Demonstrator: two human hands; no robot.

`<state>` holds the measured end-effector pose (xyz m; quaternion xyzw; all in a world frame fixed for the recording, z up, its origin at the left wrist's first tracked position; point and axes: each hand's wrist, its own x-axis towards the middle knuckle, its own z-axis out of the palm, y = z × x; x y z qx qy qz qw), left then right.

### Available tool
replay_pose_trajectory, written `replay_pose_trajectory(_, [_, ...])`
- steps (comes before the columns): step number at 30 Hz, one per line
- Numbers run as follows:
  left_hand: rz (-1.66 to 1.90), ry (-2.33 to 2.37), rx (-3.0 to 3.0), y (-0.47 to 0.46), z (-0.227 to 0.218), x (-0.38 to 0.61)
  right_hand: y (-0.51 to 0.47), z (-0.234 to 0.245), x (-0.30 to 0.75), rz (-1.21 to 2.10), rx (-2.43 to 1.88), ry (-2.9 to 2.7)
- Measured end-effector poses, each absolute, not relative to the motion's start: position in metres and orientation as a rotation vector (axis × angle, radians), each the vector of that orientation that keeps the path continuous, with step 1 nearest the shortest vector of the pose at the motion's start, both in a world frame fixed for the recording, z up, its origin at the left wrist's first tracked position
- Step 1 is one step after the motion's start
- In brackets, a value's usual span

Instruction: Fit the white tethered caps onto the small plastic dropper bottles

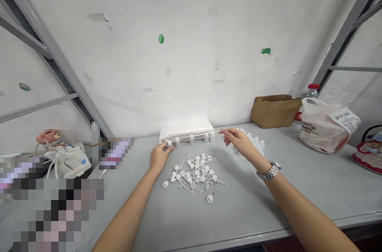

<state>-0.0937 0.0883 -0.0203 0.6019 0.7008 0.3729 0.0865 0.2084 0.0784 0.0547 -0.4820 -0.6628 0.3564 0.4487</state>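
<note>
My left hand (159, 157) has its thumb and fingers closed about a small white dropper bottle (168, 144) at the left end of a spaced row. Other bottles in that row, such as one small bottle (191, 139), stand upright. Off the row's right end, my right hand (235, 139) reaches in with fingers apart, its fingertips close to a white ring strap (215, 132) by the rightmost bottle (212, 137); I see nothing held in it. Between my forearms lies a loose pile of white caps with ring straps (195, 172).
Behind the row rests a flat white stack (186, 128) against the wall. More white bottles (256, 143) cluster beyond my right wrist. A cardboard box (276, 113), a plastic bag (325, 126) and a red-capped bottle (312, 91) stand right. A white device with cables (74, 160) sits left.
</note>
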Motion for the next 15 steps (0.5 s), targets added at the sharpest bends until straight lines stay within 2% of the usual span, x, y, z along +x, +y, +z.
replay_pose_trajectory(8, [0.97, 2.18, 1.929, 0.088, -0.019, -0.096, 0.092, 0.051, 0.249, 0.097, -1.893, -1.846])
replay_pose_trajectory(15, [0.929, 2.351, 2.067, 0.063, 0.001, -0.1, 0.088, 0.042, 0.251, -0.311, -2.12, -1.971])
